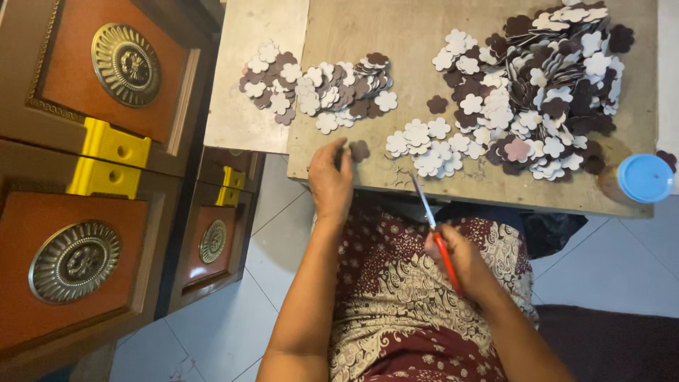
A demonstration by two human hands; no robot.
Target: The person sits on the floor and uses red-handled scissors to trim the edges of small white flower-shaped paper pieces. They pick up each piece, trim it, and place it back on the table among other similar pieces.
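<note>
My left hand (330, 177) rests at the near edge of a low wooden board (396, 28), its fingertips on a dark brown flower-shaped cutout (359, 150). My right hand (463, 258) is over my lap, gripping red-handled scissors (433, 223) whose blades point up toward the board. A large heap of white and brown flower cutouts (544, 78) lies at the board's far right. A smaller spread of flower cutouts (318, 88) lies at the left, and a white cluster (428, 145) sits near the front edge.
A blue round lid (645, 177) sits at the board's right front corner. Carved wooden cabinet panels with metal medallions (74, 260) and yellow plastic brackets (113, 145) stand on the left. Pale floor tiles (233, 311) lie below; patterned cloth (396, 297) covers my lap.
</note>
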